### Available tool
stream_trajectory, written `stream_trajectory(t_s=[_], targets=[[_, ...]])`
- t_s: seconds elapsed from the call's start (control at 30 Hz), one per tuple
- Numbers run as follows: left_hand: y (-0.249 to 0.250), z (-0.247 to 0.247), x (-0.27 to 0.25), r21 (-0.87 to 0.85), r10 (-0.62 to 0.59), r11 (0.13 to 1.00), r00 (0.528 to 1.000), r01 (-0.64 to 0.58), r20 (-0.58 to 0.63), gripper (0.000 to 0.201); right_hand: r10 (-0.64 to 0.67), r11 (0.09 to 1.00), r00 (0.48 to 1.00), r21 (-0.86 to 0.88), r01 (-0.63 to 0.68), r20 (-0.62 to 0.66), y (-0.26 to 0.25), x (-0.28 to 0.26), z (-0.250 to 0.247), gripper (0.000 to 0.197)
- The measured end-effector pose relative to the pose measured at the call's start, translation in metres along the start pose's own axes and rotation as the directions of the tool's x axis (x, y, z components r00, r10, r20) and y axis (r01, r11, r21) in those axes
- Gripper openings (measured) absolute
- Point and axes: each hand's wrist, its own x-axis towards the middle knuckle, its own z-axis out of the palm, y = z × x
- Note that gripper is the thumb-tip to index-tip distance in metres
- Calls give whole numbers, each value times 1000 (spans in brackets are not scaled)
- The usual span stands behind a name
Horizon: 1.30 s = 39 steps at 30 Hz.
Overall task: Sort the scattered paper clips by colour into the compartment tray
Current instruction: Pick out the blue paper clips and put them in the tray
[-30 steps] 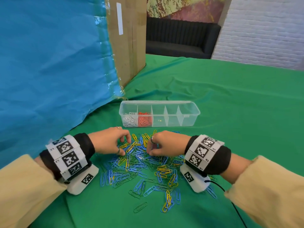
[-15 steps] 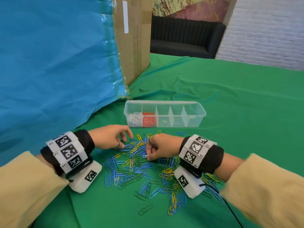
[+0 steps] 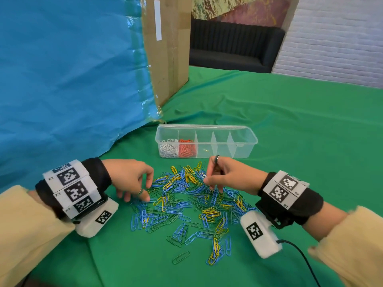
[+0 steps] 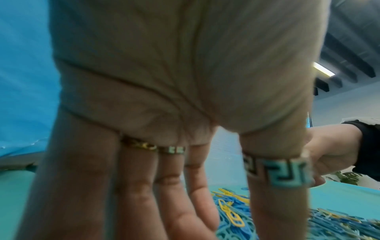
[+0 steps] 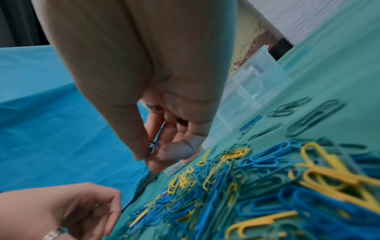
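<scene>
A green cloth (image 3: 290,121) covers the whole bench, rumpled a little toward the back. On the left a big blue sheet (image 3: 62,79) hangs down over a tall cardboard box (image 3: 170,48), and a dark sofa (image 3: 234,44) sits against the far wall.

The clear tray (image 3: 246,139) lies across the cloth just beyond the hands, five compartments in a row. The leftmost holds white clips (image 3: 169,149), the next holds red clips (image 3: 187,149), and the other three look bare but for a small glint in the middle one; I can't make out what that is.

In front of the tray the pile of loose clips (image 3: 186,204) spreads over the cloth, blue, yellow and green all tangled, with one green clip (image 3: 181,257) lying apart at the near edge.

The left hand (image 3: 130,179) hovers at the pile's left side, its grip loose, fingers pointing down to the clips and holding nothing that I can see. The right hand (image 3: 230,177) is at the pile's far edge, its grip closed: in the right wrist view thumb and fingers pinch a blue clip (image 5: 154,145).
</scene>
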Motion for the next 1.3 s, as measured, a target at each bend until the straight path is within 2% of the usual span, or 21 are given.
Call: stream_trajectory(t_s=[0.07,0.13,0.2,0.27,0.33,0.4,0.47,0.53,0.67,0.83,1.07,1.2,1.3], targets=[[3,5,-1,-43,-17,999,998,20,68,35,14,1000,1000,23,-14,-2,5,-2,0,18],[8,11,2,-96,21,995,998,-15,53,34,27,997,1000,76,-26,-6,10,-5,-2,17],[16,12,7,-122,90,988,995,-96,-52,28,34,993,999,117,-33,-4,13,-9,-6,15],[31,12,10,-182,177,959,963,-215,-202,22,35,987,999,156,-35,5,14,-14,-9,14],[52,11,13,-330,243,882,924,-338,-297,24,37,971,999,236,-40,19,15,-19,-10,13],[73,14,16,-477,272,781,907,-403,-321,27,38,939,999,341,-47,32,15,-22,-10,12],[87,19,21,-568,288,707,905,-422,-313,24,41,899,998,434,-55,42,16,-25,-9,10],[96,22,26,-590,309,678,898,-439,-314,21,50,862,997,502,-71,54,17,-28,-9,10],[104,26,31,-573,303,693,898,-438,-320,14,73,797,995,595,-102,71,21,-33,-10,10],[106,29,31,-592,274,670,890,-448,-364,11,122,764,992,637,-104,16,26,-37,-11,11],[100,21,27,-411,242,817,888,-404,-392,10,104,716,980,697,45,-170,27,-41,-19,16],[85,8,24,-20,247,960,884,-278,-398,3,190,627,970,779,1,-155,31,-46,-31,20],[81,7,27,292,260,943,905,-161,-338,19,252,620,963,780,-84,-96,35,-52,-38,21]])
